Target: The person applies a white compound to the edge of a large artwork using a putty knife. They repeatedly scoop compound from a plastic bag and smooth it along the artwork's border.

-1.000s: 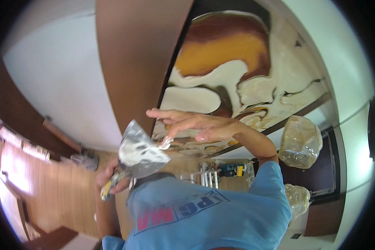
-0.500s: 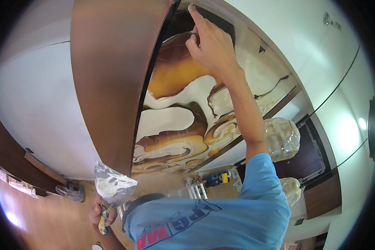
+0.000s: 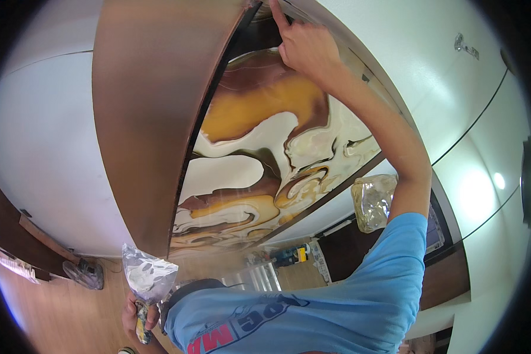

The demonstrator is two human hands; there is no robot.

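My right hand (image 3: 311, 50) is raised to the top of the marbled panel (image 3: 259, 127). Its index finger stretches up toward the trim, with the tip at the upper picture edge; the other fingers are partly curled and partly hidden. It appears to hold nothing. Low on the left, my left hand (image 3: 137, 312) is closed around the speckled yellow-and-dark handle of a putty knife (image 3: 150, 276). The knife's broad, shiny blade points up, with white paste on its face. The panel has glossy brown, amber and cream swirls.
A brown panel (image 3: 141, 118) borders the marbled one on the left. A clear glass lampshade (image 3: 373, 203) hangs by my right elbow. Ladder steps (image 3: 259, 280) show below, above a wooden floor (image 3: 47, 312). A plastic-wrapped item (image 3: 84, 275) lies lower left.
My right hand has moved up along the panel, and its elbow has swung outward to the right. My left hand, still holding the putty knife, sits slightly lower and farther left in view.
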